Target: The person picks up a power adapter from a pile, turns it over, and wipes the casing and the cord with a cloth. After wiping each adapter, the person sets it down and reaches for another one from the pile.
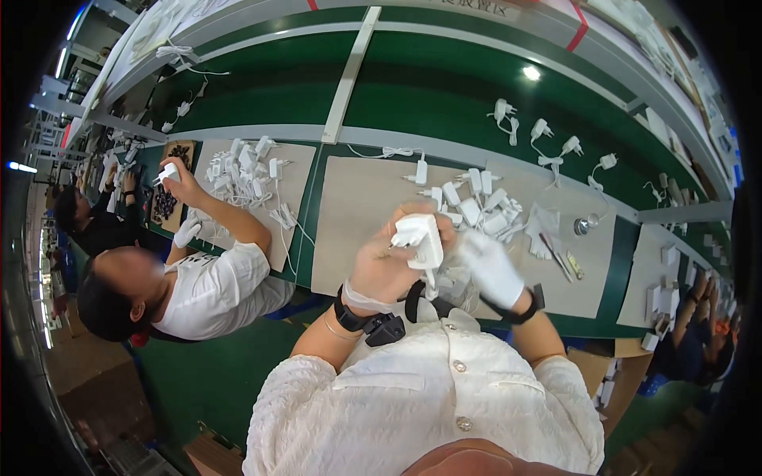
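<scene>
Close in front of my chest, my left hand is bare and closed around a white plug-in power adapter. A white cable end comes out of the adapter's lower side and drops toward my lap. My right hand, in a white glove, is beside the adapter on its right. Motion blurs its fingers, so I cannot see whether they hold anything. Just beyond my hands, a heap of white adapters with bundled cables lies on a beige mat.
Right of the heap are a clear plastic bag, a pen-like tool and a small metal container. Several adapters lie along the green back panel. On my left, a co-worker holds up an adapter near another heap.
</scene>
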Tool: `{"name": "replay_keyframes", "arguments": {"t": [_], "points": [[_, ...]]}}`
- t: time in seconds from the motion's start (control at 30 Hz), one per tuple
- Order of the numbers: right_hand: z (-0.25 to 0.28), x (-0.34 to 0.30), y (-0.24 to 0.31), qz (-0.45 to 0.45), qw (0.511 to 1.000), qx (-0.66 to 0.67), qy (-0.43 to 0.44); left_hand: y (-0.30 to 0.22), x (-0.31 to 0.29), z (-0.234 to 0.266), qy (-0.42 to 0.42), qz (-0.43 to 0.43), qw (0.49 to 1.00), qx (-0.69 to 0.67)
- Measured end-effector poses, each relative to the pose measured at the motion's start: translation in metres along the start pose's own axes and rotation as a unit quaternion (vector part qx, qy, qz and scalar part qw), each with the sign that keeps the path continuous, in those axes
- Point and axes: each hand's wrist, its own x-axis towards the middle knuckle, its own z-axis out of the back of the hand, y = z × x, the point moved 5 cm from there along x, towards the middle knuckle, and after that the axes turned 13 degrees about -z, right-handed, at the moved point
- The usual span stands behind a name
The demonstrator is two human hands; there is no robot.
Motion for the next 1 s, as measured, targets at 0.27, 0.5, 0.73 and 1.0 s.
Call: {"name": "replay_keyframes", "arguments": {"t": [0.27, 0.5, 0.73, 1.0], "points": [[-0.024, -0.038, 0.029, 0.004, 0.999, 0.038, -0.020, 0.004, 0.003, -0.019, -0.062, 0.015, 0.998, 0.020], [-0.023, -0.044, 0.005, -0.097, 0.956, 0.260, 0.091, 0.004, -0.010, -0.025, -0.018, -0.035, 0.963, 0.267], [-0.023, -0.046, 0.005, -0.025, 0.975, 0.179, -0.129, 0.002, -0.006, -0.016, -0.008, -0.040, 0.876, 0.480], [-0.011, -0.049, 0.014, -0.157, 0.940, 0.299, 0.044, 0.016, 0.004, 0.011, -0.048, 0.057, 0.923, 0.378]]}}
